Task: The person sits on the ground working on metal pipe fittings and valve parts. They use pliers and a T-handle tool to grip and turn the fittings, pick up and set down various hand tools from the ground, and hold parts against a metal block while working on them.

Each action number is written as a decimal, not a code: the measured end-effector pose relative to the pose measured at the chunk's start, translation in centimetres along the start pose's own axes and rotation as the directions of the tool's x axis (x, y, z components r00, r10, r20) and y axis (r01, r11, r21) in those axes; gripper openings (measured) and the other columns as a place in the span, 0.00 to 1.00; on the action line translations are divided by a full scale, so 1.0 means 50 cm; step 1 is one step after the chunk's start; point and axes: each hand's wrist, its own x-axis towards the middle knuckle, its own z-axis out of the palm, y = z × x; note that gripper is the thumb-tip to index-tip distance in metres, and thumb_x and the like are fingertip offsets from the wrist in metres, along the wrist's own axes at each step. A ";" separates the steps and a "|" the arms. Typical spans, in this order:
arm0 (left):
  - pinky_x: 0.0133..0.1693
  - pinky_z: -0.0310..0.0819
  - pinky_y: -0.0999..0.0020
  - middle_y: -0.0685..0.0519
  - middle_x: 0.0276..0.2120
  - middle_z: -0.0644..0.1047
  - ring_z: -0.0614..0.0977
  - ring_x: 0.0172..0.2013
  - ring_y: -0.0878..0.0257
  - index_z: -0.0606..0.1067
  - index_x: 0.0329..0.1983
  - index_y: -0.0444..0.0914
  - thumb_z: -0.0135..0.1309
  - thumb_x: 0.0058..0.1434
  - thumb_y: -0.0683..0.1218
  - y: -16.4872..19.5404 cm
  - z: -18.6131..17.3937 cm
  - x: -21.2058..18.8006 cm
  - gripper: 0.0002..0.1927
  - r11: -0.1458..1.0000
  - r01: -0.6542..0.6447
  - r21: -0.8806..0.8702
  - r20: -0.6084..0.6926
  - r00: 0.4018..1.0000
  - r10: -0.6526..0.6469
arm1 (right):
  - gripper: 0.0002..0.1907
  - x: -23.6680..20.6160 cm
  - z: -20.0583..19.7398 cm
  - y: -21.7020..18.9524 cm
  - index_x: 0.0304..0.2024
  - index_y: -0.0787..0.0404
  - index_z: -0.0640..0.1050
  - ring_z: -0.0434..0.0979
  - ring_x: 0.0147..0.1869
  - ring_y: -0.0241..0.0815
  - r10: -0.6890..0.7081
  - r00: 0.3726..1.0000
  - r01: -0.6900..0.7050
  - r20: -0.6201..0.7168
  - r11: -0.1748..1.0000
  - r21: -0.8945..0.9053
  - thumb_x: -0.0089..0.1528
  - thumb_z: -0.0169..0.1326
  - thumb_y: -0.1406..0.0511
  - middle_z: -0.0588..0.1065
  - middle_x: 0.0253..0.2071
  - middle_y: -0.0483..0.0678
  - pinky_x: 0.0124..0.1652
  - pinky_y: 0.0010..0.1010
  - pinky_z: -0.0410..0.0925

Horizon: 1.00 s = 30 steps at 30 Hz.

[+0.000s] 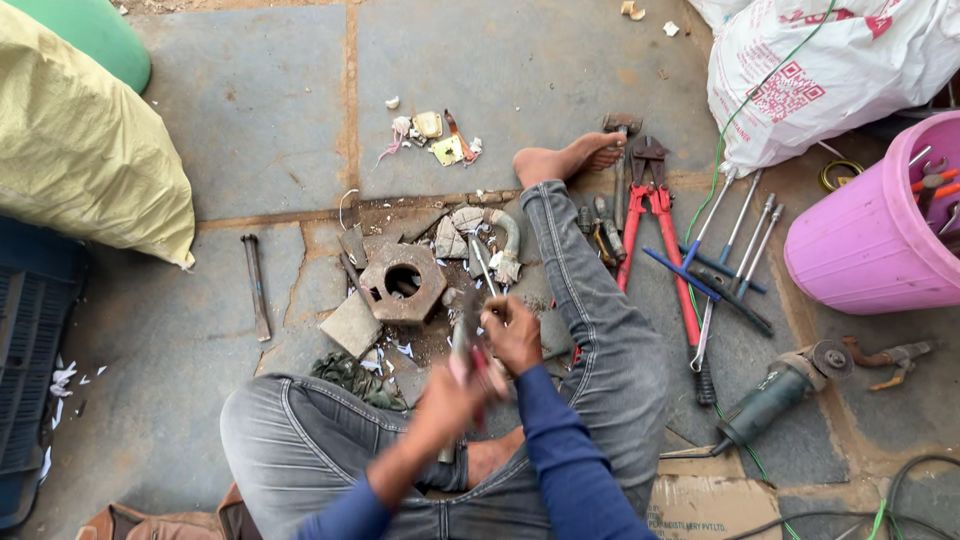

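I sit on a stone floor with my legs spread. My left hand point(447, 395) is closed around a blurred tool with a pink-red handle point(478, 368). Just above it, my right hand point(515, 335) grips the lower end of a thin metal rod point(484, 272) that points up toward a heap of scrap. A rusty octagonal metal block point(403, 283) with a round hole lies just left of the rod. A grey bent pipe piece point(505, 235) lies beyond the rod.
Red bolt cutters point(655, 230), blue-handled screwdrivers point(700, 275) and an angle grinder point(775, 395) lie right of my leg. A pink bucket point(870, 240) and white sack point(820, 70) stand at the right. A yellow sack point(80, 150), a blue crate point(30, 350) and a chisel point(256, 285) are at the left.
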 end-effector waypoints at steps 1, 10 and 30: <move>0.35 0.78 0.71 0.60 0.30 0.79 0.81 0.32 0.70 0.75 0.40 0.38 0.66 0.56 0.43 -0.026 0.038 -0.045 0.13 0.980 -0.190 -0.063 0.029 0.981 0.192 | 0.09 0.015 0.001 -0.002 0.43 0.65 0.80 0.80 0.36 0.36 0.051 0.999 -0.049 -0.016 0.993 0.108 0.60 0.60 0.69 0.81 0.34 0.50 0.38 0.27 0.74; 0.39 0.73 0.68 0.57 0.29 0.76 0.78 0.32 0.68 0.73 0.46 0.37 0.72 0.53 0.46 0.028 0.183 -0.201 0.22 0.874 -0.447 0.191 0.425 0.840 0.337 | 0.08 0.170 -0.032 -0.079 0.44 0.65 0.78 0.79 0.31 0.35 0.254 0.966 -0.213 -0.048 0.887 0.409 0.67 0.52 0.66 0.80 0.33 0.46 0.31 0.27 0.74; 0.35 0.79 0.71 0.54 0.32 0.81 0.82 0.33 0.68 0.72 0.47 0.36 0.64 0.53 0.36 -0.006 0.012 -0.106 0.20 0.984 -0.170 -0.051 0.405 0.897 0.176 | 0.12 0.149 -0.211 -0.193 0.56 0.68 0.75 0.78 0.46 0.40 -0.141 0.967 -0.115 0.211 0.496 0.861 0.72 0.49 0.69 0.78 0.43 0.50 0.47 0.31 0.73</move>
